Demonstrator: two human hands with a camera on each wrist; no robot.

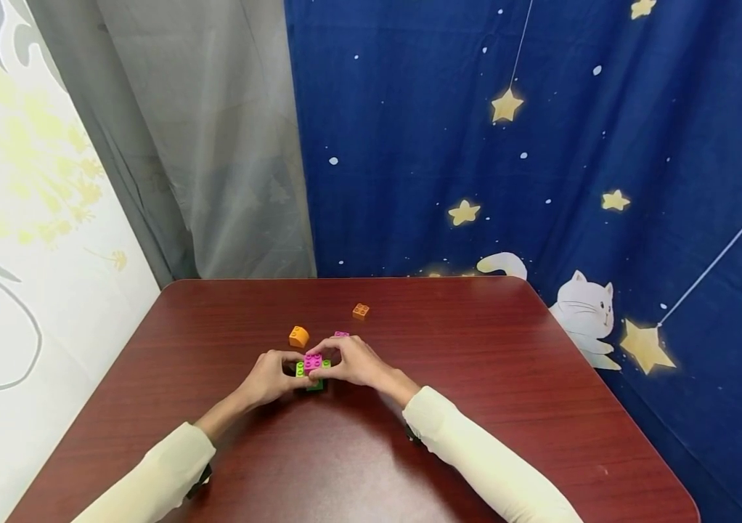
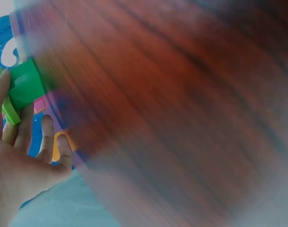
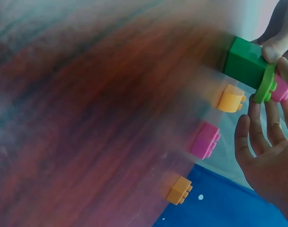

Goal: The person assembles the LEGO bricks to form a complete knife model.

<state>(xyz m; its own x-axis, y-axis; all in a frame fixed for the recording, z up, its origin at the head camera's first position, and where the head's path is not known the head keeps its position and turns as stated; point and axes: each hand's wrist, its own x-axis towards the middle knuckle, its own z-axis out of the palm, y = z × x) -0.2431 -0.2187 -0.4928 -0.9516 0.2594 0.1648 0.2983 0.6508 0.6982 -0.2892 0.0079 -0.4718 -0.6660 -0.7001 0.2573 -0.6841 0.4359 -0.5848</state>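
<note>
Arms converged | left hand: fingers gripped green block (outer two splayed) | right hand: fingers pinched pink block atop lime piece

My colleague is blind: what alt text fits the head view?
A left hand and right hand hold stacked pink, lime and green toy bricks at a reddish table. Beyond lie a yellow brick, a pink brick and an orange brick.
</note>
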